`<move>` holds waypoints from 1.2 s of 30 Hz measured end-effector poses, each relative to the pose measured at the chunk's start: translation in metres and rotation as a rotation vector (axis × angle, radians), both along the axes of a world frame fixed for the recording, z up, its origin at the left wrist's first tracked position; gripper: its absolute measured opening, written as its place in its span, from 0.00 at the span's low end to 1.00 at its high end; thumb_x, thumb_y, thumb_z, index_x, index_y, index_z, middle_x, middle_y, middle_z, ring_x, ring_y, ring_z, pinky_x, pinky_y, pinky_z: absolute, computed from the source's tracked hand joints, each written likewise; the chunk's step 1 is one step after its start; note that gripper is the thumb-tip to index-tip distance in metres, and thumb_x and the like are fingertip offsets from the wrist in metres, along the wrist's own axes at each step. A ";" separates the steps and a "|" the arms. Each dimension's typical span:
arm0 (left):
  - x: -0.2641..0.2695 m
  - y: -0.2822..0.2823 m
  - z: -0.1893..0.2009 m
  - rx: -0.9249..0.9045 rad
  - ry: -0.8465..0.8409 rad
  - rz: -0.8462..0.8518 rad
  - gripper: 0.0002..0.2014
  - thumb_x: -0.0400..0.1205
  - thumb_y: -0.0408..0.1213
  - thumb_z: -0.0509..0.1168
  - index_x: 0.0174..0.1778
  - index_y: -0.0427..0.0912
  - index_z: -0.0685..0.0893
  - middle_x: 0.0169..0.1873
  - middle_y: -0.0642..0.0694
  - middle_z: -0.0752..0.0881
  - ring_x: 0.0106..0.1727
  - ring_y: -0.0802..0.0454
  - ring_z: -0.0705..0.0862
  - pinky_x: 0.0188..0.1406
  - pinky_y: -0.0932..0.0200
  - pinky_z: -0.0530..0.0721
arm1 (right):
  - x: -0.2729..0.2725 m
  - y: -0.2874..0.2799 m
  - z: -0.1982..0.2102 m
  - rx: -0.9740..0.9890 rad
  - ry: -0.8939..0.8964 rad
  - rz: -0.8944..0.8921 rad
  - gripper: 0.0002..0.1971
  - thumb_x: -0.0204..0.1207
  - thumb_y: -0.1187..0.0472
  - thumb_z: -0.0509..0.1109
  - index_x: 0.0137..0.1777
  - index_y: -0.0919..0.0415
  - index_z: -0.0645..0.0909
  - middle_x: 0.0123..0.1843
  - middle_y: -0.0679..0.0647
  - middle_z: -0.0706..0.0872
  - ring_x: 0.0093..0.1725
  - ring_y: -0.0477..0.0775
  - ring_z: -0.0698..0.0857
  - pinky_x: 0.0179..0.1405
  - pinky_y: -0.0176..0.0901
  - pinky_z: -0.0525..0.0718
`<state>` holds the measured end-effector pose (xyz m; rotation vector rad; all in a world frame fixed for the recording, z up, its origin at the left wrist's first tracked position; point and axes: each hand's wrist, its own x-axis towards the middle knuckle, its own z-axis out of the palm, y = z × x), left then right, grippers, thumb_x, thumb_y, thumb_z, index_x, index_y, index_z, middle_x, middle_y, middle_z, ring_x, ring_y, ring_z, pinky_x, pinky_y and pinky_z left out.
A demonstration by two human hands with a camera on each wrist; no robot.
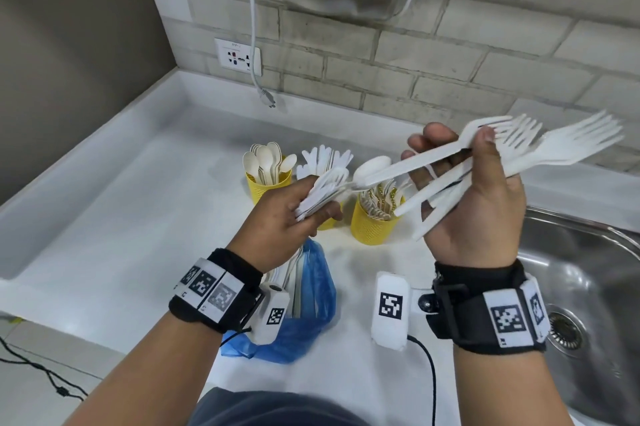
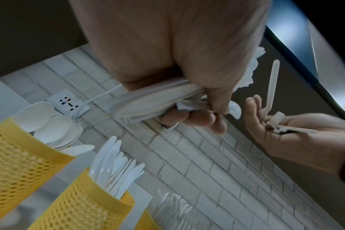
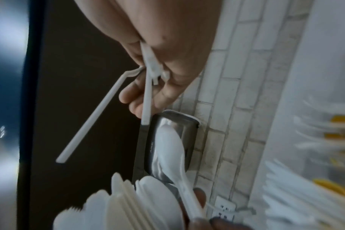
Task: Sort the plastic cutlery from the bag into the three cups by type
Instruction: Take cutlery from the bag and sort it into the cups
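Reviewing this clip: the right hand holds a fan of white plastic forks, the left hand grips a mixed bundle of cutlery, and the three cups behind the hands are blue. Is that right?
One detail is wrong: the cups are yellow, not blue, as the head view shows; the blue thing is the bag on the counter. The rest holds: the right hand holds a fan of white forks, and the left hand grips a mixed bundle of cutlery.

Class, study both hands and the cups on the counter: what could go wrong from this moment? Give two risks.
1. The right hand holds several white forks fanned loosely above the sink; one could slip in.
2. The left hand grips a mixed bundle with a spoon poking out, so a piece may land in the wrong yellow cup.
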<state>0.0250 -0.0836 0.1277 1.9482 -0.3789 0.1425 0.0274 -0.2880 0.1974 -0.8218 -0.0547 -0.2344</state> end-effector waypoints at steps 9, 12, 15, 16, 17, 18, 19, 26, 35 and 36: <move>-0.005 -0.006 0.007 -0.090 -0.007 -0.021 0.05 0.88 0.31 0.67 0.49 0.41 0.87 0.32 0.68 0.87 0.35 0.65 0.85 0.37 0.75 0.80 | 0.011 -0.005 -0.017 0.248 0.265 -0.023 0.06 0.89 0.55 0.62 0.55 0.55 0.69 0.28 0.49 0.72 0.20 0.46 0.69 0.20 0.37 0.77; -0.006 -0.006 0.008 -0.113 0.018 -0.066 0.06 0.89 0.33 0.66 0.48 0.45 0.86 0.31 0.65 0.87 0.34 0.62 0.84 0.39 0.73 0.80 | 0.008 -0.002 -0.012 0.144 0.253 -0.095 0.15 0.88 0.60 0.63 0.37 0.53 0.69 0.27 0.49 0.65 0.18 0.46 0.60 0.15 0.33 0.61; -0.006 -0.006 0.009 -0.154 0.050 -0.089 0.05 0.88 0.37 0.65 0.49 0.48 0.86 0.33 0.61 0.89 0.34 0.56 0.84 0.42 0.67 0.83 | 0.003 0.006 -0.004 0.065 0.167 -0.149 0.17 0.86 0.67 0.65 0.34 0.55 0.72 0.26 0.50 0.66 0.18 0.45 0.60 0.15 0.32 0.60; -0.006 -0.005 0.008 -0.172 0.060 -0.094 0.05 0.88 0.38 0.65 0.49 0.48 0.86 0.35 0.58 0.89 0.35 0.55 0.85 0.43 0.65 0.85 | 0.002 0.008 -0.002 0.035 0.142 -0.157 0.15 0.85 0.68 0.66 0.36 0.56 0.74 0.25 0.50 0.66 0.18 0.45 0.61 0.16 0.32 0.60; -0.006 -0.005 0.008 -0.185 0.064 -0.099 0.05 0.88 0.38 0.65 0.49 0.48 0.86 0.36 0.56 0.90 0.35 0.53 0.85 0.44 0.62 0.86 | 0.000 0.010 0.002 0.003 0.119 -0.161 0.14 0.85 0.69 0.67 0.37 0.57 0.76 0.25 0.51 0.67 0.18 0.45 0.61 0.16 0.33 0.61; -0.006 -0.005 0.008 -0.194 0.068 -0.104 0.05 0.88 0.39 0.65 0.49 0.47 0.86 0.37 0.53 0.90 0.35 0.50 0.85 0.44 0.59 0.87 | -0.002 0.012 0.005 -0.032 0.095 -0.161 0.13 0.85 0.69 0.67 0.38 0.58 0.78 0.25 0.52 0.68 0.18 0.46 0.62 0.17 0.33 0.61; -0.005 -0.004 0.007 -0.198 0.069 -0.108 0.05 0.87 0.39 0.66 0.49 0.47 0.86 0.38 0.50 0.90 0.36 0.46 0.85 0.44 0.57 0.87 | -0.004 0.013 0.007 -0.073 0.072 -0.154 0.12 0.85 0.70 0.68 0.39 0.59 0.79 0.25 0.52 0.69 0.18 0.46 0.62 0.18 0.33 0.61; -0.004 -0.005 0.007 -0.135 0.017 -0.107 0.08 0.87 0.36 0.67 0.47 0.56 0.85 0.35 0.54 0.90 0.33 0.53 0.85 0.39 0.63 0.86 | -0.019 0.018 0.005 -0.683 -0.117 0.016 0.06 0.82 0.71 0.72 0.51 0.63 0.90 0.23 0.43 0.79 0.18 0.42 0.72 0.23 0.33 0.71; -0.005 -0.003 0.011 -0.092 -0.004 -0.086 0.13 0.87 0.31 0.68 0.48 0.58 0.84 0.36 0.51 0.90 0.33 0.59 0.85 0.37 0.66 0.84 | -0.013 0.014 -0.012 -1.135 -0.193 0.051 0.05 0.78 0.65 0.77 0.40 0.61 0.90 0.30 0.44 0.88 0.30 0.38 0.83 0.37 0.33 0.80; -0.006 -0.003 0.011 -0.092 0.000 -0.091 0.13 0.88 0.31 0.68 0.48 0.58 0.84 0.36 0.52 0.90 0.33 0.60 0.84 0.37 0.67 0.84 | -0.012 0.014 -0.013 -1.141 -0.205 0.037 0.05 0.78 0.65 0.77 0.40 0.60 0.90 0.31 0.45 0.89 0.31 0.40 0.85 0.37 0.35 0.81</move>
